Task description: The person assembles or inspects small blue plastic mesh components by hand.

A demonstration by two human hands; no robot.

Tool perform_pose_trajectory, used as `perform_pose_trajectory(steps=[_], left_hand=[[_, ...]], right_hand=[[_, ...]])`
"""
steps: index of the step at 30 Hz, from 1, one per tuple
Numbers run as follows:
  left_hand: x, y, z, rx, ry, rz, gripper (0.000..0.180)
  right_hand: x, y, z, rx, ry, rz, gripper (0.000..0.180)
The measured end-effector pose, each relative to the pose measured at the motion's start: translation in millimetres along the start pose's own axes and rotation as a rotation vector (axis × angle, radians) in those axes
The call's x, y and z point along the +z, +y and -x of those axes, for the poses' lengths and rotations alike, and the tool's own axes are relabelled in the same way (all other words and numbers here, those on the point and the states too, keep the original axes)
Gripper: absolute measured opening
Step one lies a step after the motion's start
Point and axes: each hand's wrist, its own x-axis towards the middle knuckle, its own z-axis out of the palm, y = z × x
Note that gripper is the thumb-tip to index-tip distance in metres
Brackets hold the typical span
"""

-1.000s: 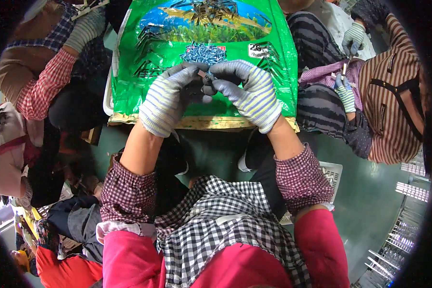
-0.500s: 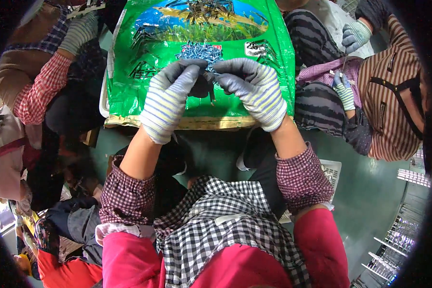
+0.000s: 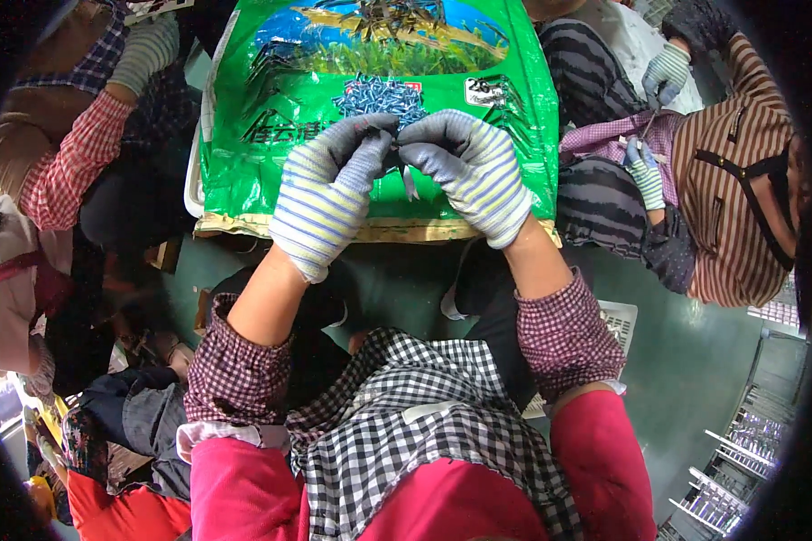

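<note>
Green plastic sack (image 3: pixel 235 185) underneath; left gloved hand (image 3: pixel 325 194) and right gloved hand (image 3: pixel 476 176) nearly meet over it, both grips pinched, left's contents hidden. Blue fastener pile (image 3: pixel 379 97) just beyond. Shiny strip (image 3: pixel 410 185) hangs at right fingertips, long axis toward wearer.

Over the green sack (image 3: pixel 275 206), your left hand (image 3: pixel 320 194) and right hand (image 3: pixel 469 171) hide the upper end of a thin grey strip (image 3: pixel 410 185). The heaped blue pieces (image 3: pixel 379 96) on the sack are too small for you to identify. The sack's far end is cut off, as is a pale object (image 3: pixel 158 10) at a co-worker's glove (image 3: pixel 147 52) left of it.
</note>
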Motion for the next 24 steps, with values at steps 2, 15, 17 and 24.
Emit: perform_pose_trajectory(steps=[2,15,17,24], left_hand=[[-0.1,-3.6,0.0,0.001,-0.002,-0.014,0.023],[6.9,-21.1,-2.6,-0.101,-0.005,0.247,0.025],[10.1,-20.6,-2.2,-0.1,-0.004,0.261,0.024],[1.7,3.6,-3.9,-0.077,-0.078,0.161,0.026]], right_hand=[[2.5,4.3,-0.6,-0.075,0.022,0.158,0.014],[10.1,13.0,-2.0,-0.086,0.126,0.469,0.023],[9.1,11.9,-2.2,-0.097,0.146,0.461,0.018],[0.5,0.9,-1.4,-0.236,0.151,0.597,0.013]])
